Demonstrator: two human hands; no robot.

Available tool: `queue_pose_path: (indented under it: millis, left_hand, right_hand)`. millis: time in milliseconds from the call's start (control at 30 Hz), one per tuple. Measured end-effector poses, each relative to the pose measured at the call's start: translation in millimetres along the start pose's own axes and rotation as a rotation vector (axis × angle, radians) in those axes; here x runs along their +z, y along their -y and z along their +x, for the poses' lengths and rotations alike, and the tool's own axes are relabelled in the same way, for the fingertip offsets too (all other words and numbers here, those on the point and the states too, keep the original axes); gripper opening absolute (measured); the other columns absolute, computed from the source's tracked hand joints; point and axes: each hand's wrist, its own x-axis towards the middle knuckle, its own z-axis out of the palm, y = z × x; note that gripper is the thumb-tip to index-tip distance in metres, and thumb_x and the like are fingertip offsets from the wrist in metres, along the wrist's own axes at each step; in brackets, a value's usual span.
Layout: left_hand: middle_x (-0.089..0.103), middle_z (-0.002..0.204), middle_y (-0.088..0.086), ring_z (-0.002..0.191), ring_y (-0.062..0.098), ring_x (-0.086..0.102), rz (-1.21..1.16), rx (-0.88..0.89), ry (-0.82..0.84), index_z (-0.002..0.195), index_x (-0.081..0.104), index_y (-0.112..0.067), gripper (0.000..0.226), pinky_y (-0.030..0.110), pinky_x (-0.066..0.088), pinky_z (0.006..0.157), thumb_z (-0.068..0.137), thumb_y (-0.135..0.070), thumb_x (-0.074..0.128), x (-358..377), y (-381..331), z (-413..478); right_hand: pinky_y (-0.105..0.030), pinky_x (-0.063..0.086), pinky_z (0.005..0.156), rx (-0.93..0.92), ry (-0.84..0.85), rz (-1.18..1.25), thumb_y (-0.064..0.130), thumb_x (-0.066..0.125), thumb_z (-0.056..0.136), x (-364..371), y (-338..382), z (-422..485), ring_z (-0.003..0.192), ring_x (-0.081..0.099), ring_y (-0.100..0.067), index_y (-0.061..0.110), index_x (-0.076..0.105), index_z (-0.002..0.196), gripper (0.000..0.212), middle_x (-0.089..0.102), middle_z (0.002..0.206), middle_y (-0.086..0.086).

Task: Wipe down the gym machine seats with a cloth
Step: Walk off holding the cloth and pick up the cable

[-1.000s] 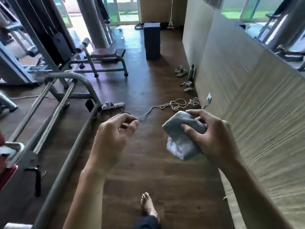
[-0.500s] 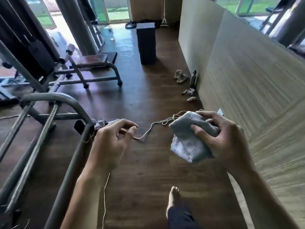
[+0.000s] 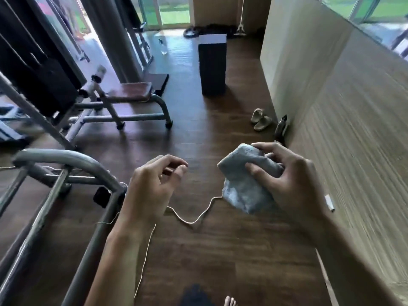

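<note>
Right hand (image 3: 293, 184): fingers and thumb clamped round a bunched grey cloth (image 3: 245, 186), held in the air above the wooden floor (image 3: 220, 250), near the wall (image 3: 353, 129) on the right.
Left hand (image 3: 152, 186): fingers loosely curled, a little apart from the thumb, nothing visibly held.
Brown padded seat (image 3: 134, 91): on a grey-legged gym machine, back left, well apart from the cloth.
Grey tubular frame (image 3: 66, 160): just beside the left forearm.
Thin pale cord (image 3: 194, 219): trailing on the floor below both hands.
Dark upright box (image 3: 212, 65): further back.
Pair of sandals (image 3: 260, 121): by the wall.
</note>
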Motion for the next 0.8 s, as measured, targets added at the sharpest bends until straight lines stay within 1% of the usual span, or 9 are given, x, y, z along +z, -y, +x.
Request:
queue_pose_path:
  millis: [67, 167, 267, 367, 433, 567, 633, 700, 800]
  left_hand:
    - [0.072, 0.089, -0.02, 0.085, 0.004, 0.068, 0.007, -0.001, 0.001, 0.089, 0.075, -0.029, 0.011, 0.016, 0.05, 0.077, 0.093, -0.021, 0.07, 7, 10, 43]
    - [0.073, 0.089, -0.015, 0.086, 0.002, 0.067, 0.029, 0.023, 0.011, 0.091, 0.076, -0.028, 0.009, 0.019, 0.051, 0.079, 0.093, -0.021, 0.071, 19, 28, 117]
    - [0.071, 0.09, -0.017, 0.083, 0.001, 0.065, 0.045, 0.052, 0.011, 0.091, 0.075, -0.03, 0.006, 0.027, 0.054, 0.079, 0.094, -0.028, 0.07, 27, 41, 200]
    - [0.07, 0.09, -0.019, 0.084, 0.004, 0.066, 0.058, 0.106, 0.043, 0.092, 0.073, -0.033, 0.012, 0.037, 0.056, 0.079, 0.09, -0.041, 0.063, 30, 51, 283]
    - [0.069, 0.09, -0.02, 0.084, 0.005, 0.066, 0.072, 0.134, 0.062, 0.093, 0.071, -0.034, 0.013, 0.039, 0.056, 0.079, 0.09, -0.042, 0.063, 34, 58, 337]
    - [0.068, 0.088, -0.022, 0.082, 0.003, 0.064, 0.091, 0.171, 0.104, 0.092, 0.071, -0.031, 0.003, 0.039, 0.056, 0.078, 0.094, -0.031, 0.069, 53, 71, 432]
    - [0.067, 0.088, -0.022, 0.082, 0.003, 0.063, 0.11, 0.173, 0.135, 0.092, 0.071, -0.033, 0.002, 0.039, 0.056, 0.079, 0.094, -0.033, 0.069, 66, 81, 478]
    - [0.066, 0.088, -0.022, 0.082, 0.001, 0.062, 0.14, 0.167, 0.164, 0.093, 0.07, -0.035, 0.002, 0.039, 0.055, 0.079, 0.094, -0.036, 0.069, 81, 92, 525]
    - [0.065, 0.087, -0.022, 0.08, -0.002, 0.06, 0.197, 0.169, 0.194, 0.093, 0.07, -0.035, 0.003, 0.035, 0.054, 0.078, 0.094, -0.037, 0.068, 108, 110, 601]
  right_hand:
    - [-0.01, 0.048, 0.069, -0.004, 0.017, 0.009, 0.033, 0.078, 0.081, 12, -8, 47, 0.078, 0.067, 0.004, 0.038, 0.07, 0.111, 0.031, 0.069, 0.084, 0.022]
    - [-0.009, 0.047, 0.068, -0.032, 0.018, -0.009, 0.034, 0.078, 0.081, 32, -18, 119, 0.076, 0.067, 0.005, 0.039, 0.07, 0.111, 0.031, 0.069, 0.083, 0.023]
    - [-0.007, 0.046, 0.068, -0.042, -0.014, -0.032, 0.035, 0.077, 0.08, 51, -22, 200, 0.076, 0.066, 0.006, 0.04, 0.07, 0.111, 0.032, 0.069, 0.079, 0.018]
    - [-0.005, 0.043, 0.067, -0.048, -0.025, -0.091, 0.037, 0.077, 0.08, 68, -24, 275, 0.077, 0.065, 0.009, 0.041, 0.069, 0.111, 0.033, 0.069, 0.079, 0.019]
    - [-0.004, 0.043, 0.067, -0.033, -0.031, -0.106, 0.037, 0.077, 0.08, 78, -27, 323, 0.078, 0.064, 0.01, 0.041, 0.069, 0.112, 0.033, 0.07, 0.08, 0.02]
    - [-0.002, 0.041, 0.069, -0.01, -0.011, -0.152, 0.043, 0.074, 0.081, 93, -47, 409, 0.078, 0.062, 0.014, 0.043, 0.066, 0.114, 0.034, 0.069, 0.083, 0.022]
    - [0.001, 0.038, 0.07, 0.004, 0.001, -0.177, 0.043, 0.074, 0.082, 102, -60, 454, 0.074, 0.058, 0.017, 0.044, 0.065, 0.115, 0.035, 0.064, 0.082, 0.029]
    - [0.001, 0.038, 0.071, 0.002, 0.014, -0.198, 0.041, 0.075, 0.081, 112, -78, 500, 0.075, 0.057, 0.011, 0.042, 0.065, 0.117, 0.037, 0.059, 0.08, 0.033]
    - [-0.005, 0.039, 0.07, -0.009, 0.029, -0.221, 0.041, 0.076, 0.08, 125, -109, 577, 0.082, 0.059, 0.006, 0.04, 0.065, 0.119, 0.04, 0.062, 0.085, 0.028]
